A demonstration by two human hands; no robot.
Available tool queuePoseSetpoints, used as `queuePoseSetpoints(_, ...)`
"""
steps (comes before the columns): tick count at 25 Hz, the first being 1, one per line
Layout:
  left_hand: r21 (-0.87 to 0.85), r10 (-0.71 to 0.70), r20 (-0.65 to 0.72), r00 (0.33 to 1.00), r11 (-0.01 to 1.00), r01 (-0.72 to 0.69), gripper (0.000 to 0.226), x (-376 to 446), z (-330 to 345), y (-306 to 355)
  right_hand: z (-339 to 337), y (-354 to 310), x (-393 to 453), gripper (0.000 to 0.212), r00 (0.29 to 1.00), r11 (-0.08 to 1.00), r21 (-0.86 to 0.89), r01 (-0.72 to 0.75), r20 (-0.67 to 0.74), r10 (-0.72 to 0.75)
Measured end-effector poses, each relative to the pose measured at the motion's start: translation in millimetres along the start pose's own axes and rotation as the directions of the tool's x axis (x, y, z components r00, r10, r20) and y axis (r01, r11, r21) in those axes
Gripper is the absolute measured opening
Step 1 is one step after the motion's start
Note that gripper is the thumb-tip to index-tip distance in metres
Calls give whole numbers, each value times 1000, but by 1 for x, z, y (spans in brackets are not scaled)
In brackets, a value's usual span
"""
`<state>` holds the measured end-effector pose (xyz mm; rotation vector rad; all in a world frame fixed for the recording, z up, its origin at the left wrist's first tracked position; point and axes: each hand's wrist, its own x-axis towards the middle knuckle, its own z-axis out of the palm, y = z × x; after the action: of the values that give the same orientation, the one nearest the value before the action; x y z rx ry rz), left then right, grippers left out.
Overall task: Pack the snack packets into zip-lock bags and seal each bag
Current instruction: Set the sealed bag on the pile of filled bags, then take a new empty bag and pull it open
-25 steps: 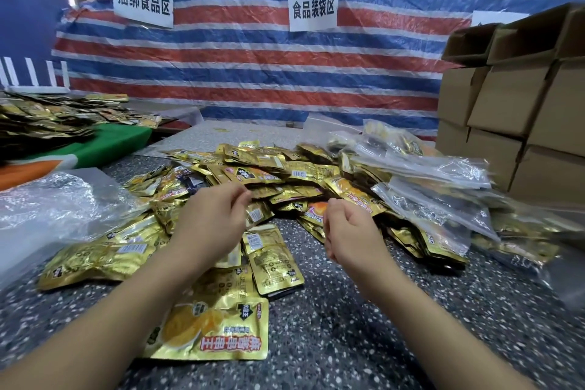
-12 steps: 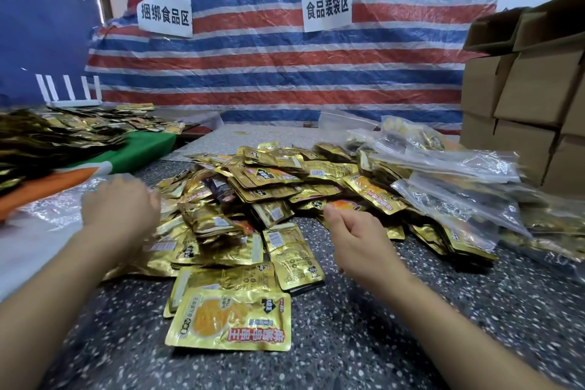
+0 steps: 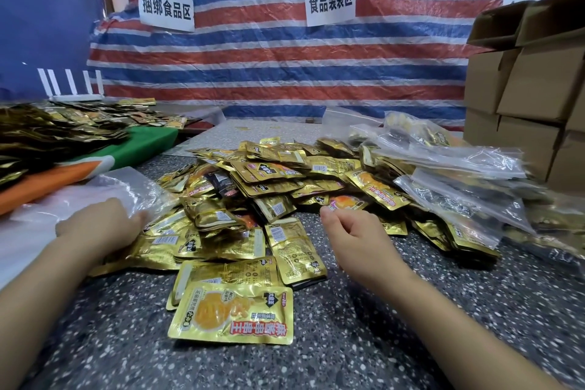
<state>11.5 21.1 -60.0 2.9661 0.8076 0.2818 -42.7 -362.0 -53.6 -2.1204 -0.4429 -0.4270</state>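
Moved since earlier frame: the left hand has swung out from the centre of the frame to the left edge, onto the stack of clear zip-lock bags; the right hand has stayed near centre.
Head view, left hand: fingertips lie on the near corner of the empty zip-lock bags; whether it pinches one or only touches, I cannot tell.
Head view, right hand: raised just in front of the heap, fingers loosely curled, grasping nothing.
Snack packets: a heap of gold foil snack packets fills the middle of the frame on the speckled table; one packet lies apart at lower centre.
Filled bags: packed zip-lock bags are piled at right, in front of the cardboard boxes.
Step in hand: likely fetching a fresh bag.
Next move: separate a single bag from the stack, open its mouth, then gather packets with the free hand.
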Motion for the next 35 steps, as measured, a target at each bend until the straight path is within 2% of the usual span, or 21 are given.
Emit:
queuePoseSetpoints(2,-59,63,-38,997,996,-66,79,-5,-1,7,0,0,0,58,1000,1000,1,1,4,-1)
queuePoseSetpoints(5,-131,163,3,987,978,-161,82,-10,-1,21,0,1,0,56,1000,1000,-12,15,9,-14)
queuePoseSetpoints(10,-58,204,71,976,978,-200,57,-11,1,32,0,2,0,55,1000,999,-30,19,21,-19)
queuePoseSetpoints(13,-73,209,67,976,976,-204,41,-11,2,33,0,1,0,55,999,1000,-26,15,30,-14)
queuePoseSetpoints(18,-67,186,-139,973,978,-197,37,-15,-1,31,0,0,-1,55,1000,1000,-24,8,28,-8)
queuePoseSetpoints(20,-127,199,-271,942,962,-240,38,-23,-14,39,0,0,0,55,999,1000,-14,3,32,-3)
queuePoseSetpoints(22,-204,228,-424,877,919,-337,37,-38,-34,58,2,1,0,55,999,1000,-11,-3,39,3)
queuePoseSetpoints(24,-320,265,-548,794,810,-491,37,-60,-57,87,2,1,1,54,999,1000,-8,-11,34,12)
queuePoseSetpoints(25,-421,282,-583,762,697,-580,34,-73,-68,104,2,1,1,51,1000,1000,-3,-20,20,20)
queuePoseSetpoints(26,-556,293,-591,751,527,-643,32,-86,-78,122,1,1,1,47,999,999,2,-32,-5,32)
queuePoseSetpoints(27,-700,302,-567,766,314,-642,31,-98,-88,139,-1,0,1,39,998,999,15,-47,-35,47)
queuePoseSetpoints(29,-897,328,-435,838,-74,-436,35,-115,-107,165,-4,-3,3,16,989,989,114,-94,-102,106)
queuePoseSetpoints(30,-932,351,-354,867,-208,-297,37,-120,-114,173,-6,-4,5,10,979,969,207,-131,-126,160)
queuePoseSetpoints(32,-933,373,-214,903,-352,-75,38,-125,-117,184,-10,-4,11,25,938,850,467,-242,-110,328)
queuePoseSetpoints(33,-928,371,-159,915,-373,-10,38,-126,-112,186,-12,-4,14,35,908,736,606,-303,-52,416)
queuePoseSetpoints(35,-935,351,-92,932,-353,41,38,-127,-93,188,-18,-3,15,54,870,512,779,-362,84,486)
